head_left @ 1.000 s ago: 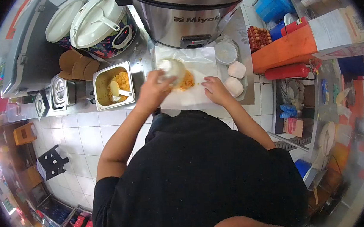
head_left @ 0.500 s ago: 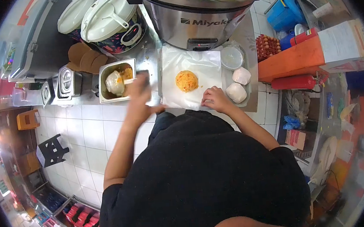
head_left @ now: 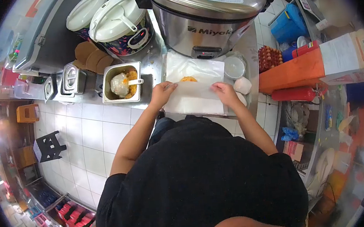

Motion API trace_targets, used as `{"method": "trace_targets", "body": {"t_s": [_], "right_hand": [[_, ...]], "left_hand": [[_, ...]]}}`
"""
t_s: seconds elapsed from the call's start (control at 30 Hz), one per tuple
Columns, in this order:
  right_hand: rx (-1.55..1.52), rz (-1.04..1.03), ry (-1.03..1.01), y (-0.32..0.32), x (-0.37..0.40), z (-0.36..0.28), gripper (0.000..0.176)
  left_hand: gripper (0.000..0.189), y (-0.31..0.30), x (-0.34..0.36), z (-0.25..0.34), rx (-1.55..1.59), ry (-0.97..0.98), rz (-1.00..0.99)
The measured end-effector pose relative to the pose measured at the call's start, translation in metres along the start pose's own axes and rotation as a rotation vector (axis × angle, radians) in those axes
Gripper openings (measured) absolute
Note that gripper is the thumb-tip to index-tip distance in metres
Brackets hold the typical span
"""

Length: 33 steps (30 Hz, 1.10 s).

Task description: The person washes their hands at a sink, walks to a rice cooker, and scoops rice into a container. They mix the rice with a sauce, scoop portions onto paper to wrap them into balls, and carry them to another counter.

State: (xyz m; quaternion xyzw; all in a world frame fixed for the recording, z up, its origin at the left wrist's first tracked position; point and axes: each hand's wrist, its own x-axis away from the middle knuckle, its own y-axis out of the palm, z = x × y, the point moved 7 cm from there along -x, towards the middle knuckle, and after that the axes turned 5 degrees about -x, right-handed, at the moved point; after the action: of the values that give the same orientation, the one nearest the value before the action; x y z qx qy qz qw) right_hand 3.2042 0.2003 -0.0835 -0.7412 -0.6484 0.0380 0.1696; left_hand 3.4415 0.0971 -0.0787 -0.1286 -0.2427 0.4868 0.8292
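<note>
A white wrapping paper sheet is raised at its near edge, with several sheets or layers lying under it. My left hand pinches that edge at the left and my right hand pinches it at the right. Just beyond the raised edge shows the top of an orange rice mound; its near part is covered by the paper. To the left, a steel pan holds more orange food, and a ladle rests in it with the handle over the right rim.
Behind the paper stands a large steel rice cooker. A patterned rice cooker is at the back left, near brown round pieces. White wrapped bundles and a clear-lidded tub lie right of the paper. Farther right are egg trays.
My left hand has let go of the ladle and moved right to the paper. Both hands have lifted the near edge up over the rice mound, which is now mostly covered.
</note>
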Motion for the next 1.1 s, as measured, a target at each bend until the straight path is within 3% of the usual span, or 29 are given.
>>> {"method": "trace_targets", "body": {"t_s": [0.07, 0.13, 0.17, 0.2, 0.3, 0.47, 0.5, 0.53, 0.57, 0.6, 0.63, 0.67, 0.7, 0.73, 0.77, 0.87, 1.0, 1.07, 1.1], "right_hand": [[-0.015, 0.041, 0.064, 0.002, -0.027, 0.024, 0.029], [-0.036, 0.084, 0.135, 0.004, -0.038, 0.040, 0.031], [0.119, 0.062, 0.156, 0.006, -0.039, 0.041, 0.031], [0.272, 0.042, 0.179, 0.008, -0.041, 0.043, 0.031], [0.362, 0.111, 0.114, 0.011, -0.023, 0.025, 0.031], [0.653, 0.000, 0.048, 0.032, -0.003, -0.001, 0.027], [0.653, 0.001, 0.048, 0.032, -0.005, -0.014, 0.027], [0.807, 0.140, -0.175, 0.029, -0.010, -0.042, 0.029], [0.952, 0.281, -0.406, 0.029, -0.013, -0.065, 0.033], [0.952, 0.279, -0.408, 0.026, -0.028, -0.061, 0.033], [0.909, 0.217, -0.413, 0.026, -0.046, -0.053, 0.037], [0.867, 0.155, -0.418, 0.026, -0.060, -0.048, 0.041], [0.868, 0.154, -0.418, 0.024, -0.066, -0.052, 0.041], [0.932, -0.020, -0.228, 0.027, -0.078, -0.040, 0.040], [0.985, -0.197, -0.035, 0.030, -0.086, -0.029, 0.039], [0.707, -0.392, 0.071, 0.038, -0.088, -0.029, 0.028], [0.428, -0.505, -0.152, 0.059, -0.053, -0.042, 0.018], [0.413, -0.525, -0.133, 0.068, -0.032, -0.037, 0.016], [0.394, -0.546, -0.115, 0.071, -0.023, -0.034, 0.014]], "left_hand": [[0.028, 0.002, -0.012, 0.004, 0.079, -0.006, 0.079], [0.034, 0.001, -0.020, 0.012, -0.255, 0.010, 0.131], [0.034, 0.000, -0.021, 0.012, -0.256, 0.014, 0.134], [0.035, 0.002, -0.022, 0.013, -0.311, 0.033, 0.094], [0.035, 0.004, -0.013, 0.008, -0.384, 0.037, 0.022], [0.029, 0.015, 0.017, 0.000, -0.369, -0.079, -0.062], [0.029, 0.009, 0.021, 0.016, -0.433, 0.116, 0.089], [0.033, 0.003, 0.028, 0.032, -0.492, 0.309, 0.241], [0.033, 0.001, 0.028, 0.036, -0.492, 0.307, 0.243], [0.038, 0.004, 0.031, 0.049, -0.564, 0.424, 0.213], [0.043, 0.009, 0.036, 0.057, -0.634, 0.539, 0.178], [0.043, 0.012, 0.037, 0.050, -0.632, 0.536, 0.176], [0.045, 0.026, 0.042, 0.047, -0.618, 0.679, 0.058], [0.046, 0.038, 0.047, 0.044, -0.604, 0.823, -0.058], [0.046, 0.038, 0.050, 0.046, -0.607, 0.824, -0.054], [0.048, 0.045, 0.061, 0.048, -0.540, 0.810, -0.085], [0.049, 0.046, 0.046, 0.038, -0.523, 0.720, -0.097], [0.048, 0.033, 0.040, 0.056, -0.731, 0.805, 0.146], [0.048, 0.027, 0.039, 0.068, -0.728, 0.808, 0.148]]}}
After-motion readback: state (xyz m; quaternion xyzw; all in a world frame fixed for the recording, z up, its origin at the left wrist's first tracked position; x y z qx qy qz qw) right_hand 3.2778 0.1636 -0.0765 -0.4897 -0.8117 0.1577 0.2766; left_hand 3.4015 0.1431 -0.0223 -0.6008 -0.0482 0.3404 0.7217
